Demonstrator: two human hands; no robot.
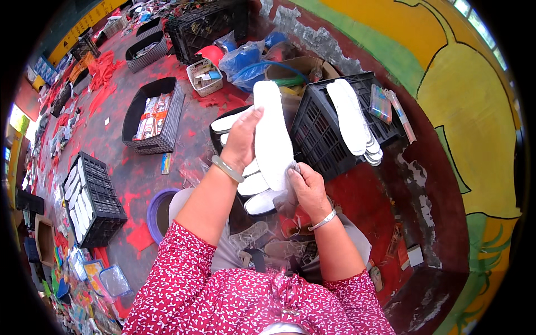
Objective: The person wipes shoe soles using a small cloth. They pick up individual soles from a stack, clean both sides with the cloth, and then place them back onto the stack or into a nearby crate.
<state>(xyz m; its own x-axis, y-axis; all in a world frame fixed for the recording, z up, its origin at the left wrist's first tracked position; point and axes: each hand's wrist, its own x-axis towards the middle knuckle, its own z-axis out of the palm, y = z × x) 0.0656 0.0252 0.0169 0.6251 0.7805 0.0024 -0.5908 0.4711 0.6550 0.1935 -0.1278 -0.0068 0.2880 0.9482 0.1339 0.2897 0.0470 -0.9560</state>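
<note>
A long white shoe insole [272, 134] stands upright in front of me. My left hand [241, 138] grips its left edge, a pale green bangle on the wrist. At the insole's lower end my right hand [307, 187], wearing a silver bangle, presses a grey cloth [288, 196] against it. Below the hands a black basket [215, 132] holds more white insoles [254, 184]. A black crate [324, 134] on the right carries a stack of white insoles [353, 120] on top.
A black crate with insoles [92, 198] stands at the left, and a grey-black basket of packets [153, 120] beyond it. A purple tub [159, 209] sits by my left knee. Bags, boxes and crates crowd the far side. A painted wall [458, 100] runs along the right.
</note>
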